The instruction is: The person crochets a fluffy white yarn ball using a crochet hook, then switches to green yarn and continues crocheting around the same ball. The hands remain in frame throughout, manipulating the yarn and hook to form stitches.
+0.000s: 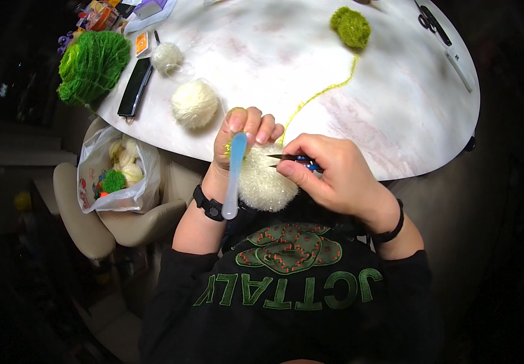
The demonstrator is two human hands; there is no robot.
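Observation:
My left hand (248,129) is closed around a crochet hook with a thick blue-and-clear handle (233,182), with some yellow-green yarn at the fingers. Just below those fingers is a fluffy white yarn piece (268,182), near my chest. My right hand (334,170) holds small thread snips (300,161), their dark pointed blades lying over the white piece and slightly apart. A strand of yellow-green yarn (317,94) runs from the left hand's side up to an olive-green yarn ball (350,27) on the table.
Left on the marble-look table (252,59) are a cream yarn ball (194,103), a smaller white ball (167,58), a black phone (135,87) and bright green yarn (95,66). Scissors (430,22) lie far right. A plastic bag (146,191) of yarn pieces sits on a chair (77,214).

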